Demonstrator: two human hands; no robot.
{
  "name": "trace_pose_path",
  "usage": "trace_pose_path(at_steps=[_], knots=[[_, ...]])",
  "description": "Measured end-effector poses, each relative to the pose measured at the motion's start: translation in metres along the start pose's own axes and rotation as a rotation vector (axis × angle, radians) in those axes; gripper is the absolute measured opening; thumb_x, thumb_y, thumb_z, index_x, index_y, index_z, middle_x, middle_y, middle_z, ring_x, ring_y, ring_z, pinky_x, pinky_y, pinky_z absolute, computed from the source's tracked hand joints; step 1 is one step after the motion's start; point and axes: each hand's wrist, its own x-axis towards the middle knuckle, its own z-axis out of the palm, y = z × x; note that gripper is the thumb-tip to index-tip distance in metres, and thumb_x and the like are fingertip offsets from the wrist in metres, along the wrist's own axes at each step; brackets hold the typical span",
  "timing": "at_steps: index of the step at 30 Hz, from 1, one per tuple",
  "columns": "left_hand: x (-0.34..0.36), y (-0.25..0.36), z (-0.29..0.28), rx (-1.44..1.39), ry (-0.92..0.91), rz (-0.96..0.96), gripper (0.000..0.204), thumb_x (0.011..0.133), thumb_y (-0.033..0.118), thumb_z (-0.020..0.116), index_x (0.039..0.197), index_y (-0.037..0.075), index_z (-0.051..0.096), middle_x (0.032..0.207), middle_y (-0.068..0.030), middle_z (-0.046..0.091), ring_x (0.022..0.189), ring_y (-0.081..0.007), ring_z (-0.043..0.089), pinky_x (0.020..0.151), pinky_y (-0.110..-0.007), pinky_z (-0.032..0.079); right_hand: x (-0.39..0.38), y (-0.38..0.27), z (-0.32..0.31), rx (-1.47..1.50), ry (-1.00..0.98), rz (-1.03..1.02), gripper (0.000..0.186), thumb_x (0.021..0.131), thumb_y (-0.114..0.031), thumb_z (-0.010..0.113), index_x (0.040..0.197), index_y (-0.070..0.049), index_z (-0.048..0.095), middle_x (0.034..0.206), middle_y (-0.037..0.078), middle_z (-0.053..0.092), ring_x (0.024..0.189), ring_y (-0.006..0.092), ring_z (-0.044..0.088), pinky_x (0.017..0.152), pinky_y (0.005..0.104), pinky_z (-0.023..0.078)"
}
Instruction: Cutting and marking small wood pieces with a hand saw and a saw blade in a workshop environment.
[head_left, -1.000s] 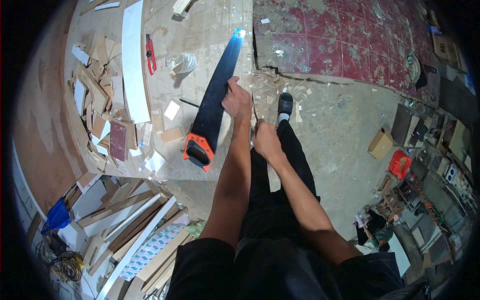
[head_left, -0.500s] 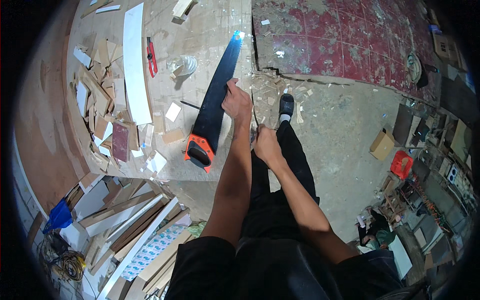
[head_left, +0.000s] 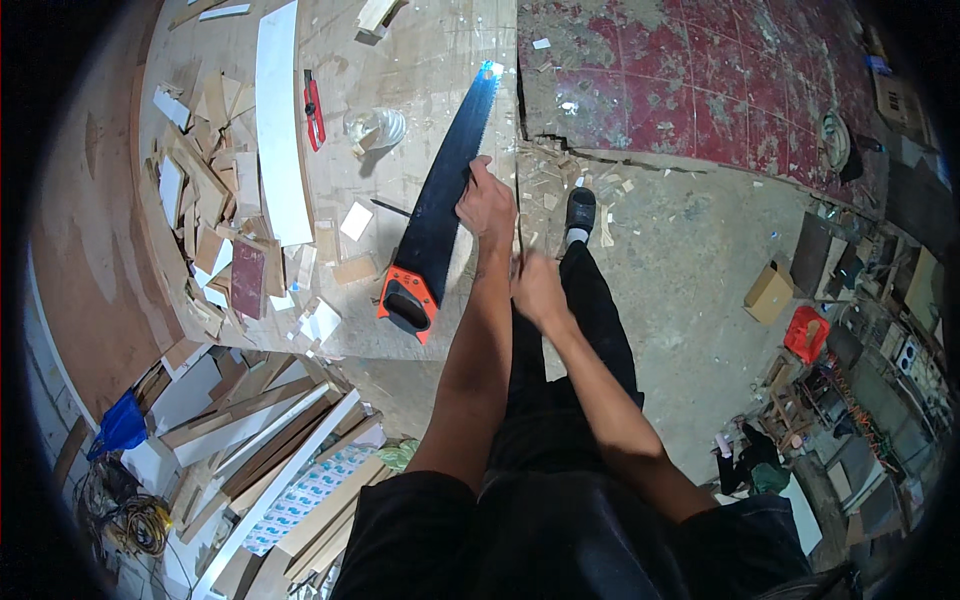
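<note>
The saw lies flat on the desk, its blade rising from left of centre towards the upper middle of the frame, the orange handle at the lower end. The left hand is at the toothed edge, fingers bent; whether it pinches the blade or something small cannot be told. The right hand, at the centre beyond the desk's edge, is blurred; its fingers look curled, but their closure and contents cannot be confirmed.

Judged from this posture, the step in hand is close work at the saw's edge, the left hand steadying and the right working. The next move would call for a still blade and fingers clear of the teeth. A dark rod projects left of the blade; the cutter and jar lie apart, upper left.

Compared with half a second ago, the view has shifted, setting desk and saw slightly further right. The right hand is now more blurred. The left hand keeps its place against the blade.
</note>
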Motion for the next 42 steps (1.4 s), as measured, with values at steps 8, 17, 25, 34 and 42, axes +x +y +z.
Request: trace_pose_path(at_steps=[8,17,25,34,42], knots=[[0.002,0.011,0.001,0.012,-0.080,-0.036,0.022,0.090,0.004,0.054,0.108,0.014,0.057,0.069,-0.0159,0.065,0.059,-0.0384,0.063,0.052,-0.050,0.046,0.025,0.009,0.002,-0.042,0.094,0.007,0.020,0.092,-0.008,0.052,0.088,0.011,0.060,0.085,0.037,0.060,0.089,0.0528,0.061,0.075,0.0540,0.048],[0.003,0.012,-0.003,0.020,-0.086,-0.028,0.021,0.089,0.004,0.055,0.107,0.013,0.059,0.073,-0.0161,0.066,0.062,-0.0370,0.064,0.054,-0.048,0.049,0.005,0.003,-0.003,-0.027,0.046,0.012,0.020,0.093,-0.005,0.049,0.086,0.011,0.059,0.082,0.035,0.060,0.088,0.0504,0.063,0.071,0.0509,0.049],[0.004,0.013,0.001,0.012,-0.080,-0.035,0.021,0.091,0.005,0.053,0.109,0.013,0.059,0.071,-0.0165,0.066,0.061,-0.0378,0.064,0.054,-0.049,0.048,0.043,0.013,0.001,-0.047,0.033,-0.055,0.021,0.092,-0.007,0.053,0.091,0.012,0.060,0.080,0.036,0.061,0.085,0.0496,0.064,0.070,0.0501,0.050],[-0.005,0.006,-0.007,0.059,-0.104,-0.199,0.020,0.089,0.006,0.055,0.108,0.015,0.057,0.077,-0.0160,0.068,0.064,-0.0365,0.066,0.055,-0.047,0.051,0.044,0.007,-0.009,-0.317,-0.066,-0.128,0.023,0.092,-0.015,0.054,0.093,0.007,0.061,0.082,0.036,0.063,0.086,0.0506,0.064,0.076,0.0567,0.051],[-0.006,0.004,-0.002,0.062,-0.045,-0.239,0.021,0.089,0.006,0.055,0.108,0.015,0.058,0.075,-0.0154,0.068,0.062,-0.0371,0.065,0.053,-0.048,0.050,0.040,-0.009,-0.014,-0.346,-0.014,-0.025,0.028,0.091,-0.018,0.055,0.089,0.009,0.063,0.080,0.034,0.065,0.083,0.0493,0.066,0.075,0.0553,0.053]])
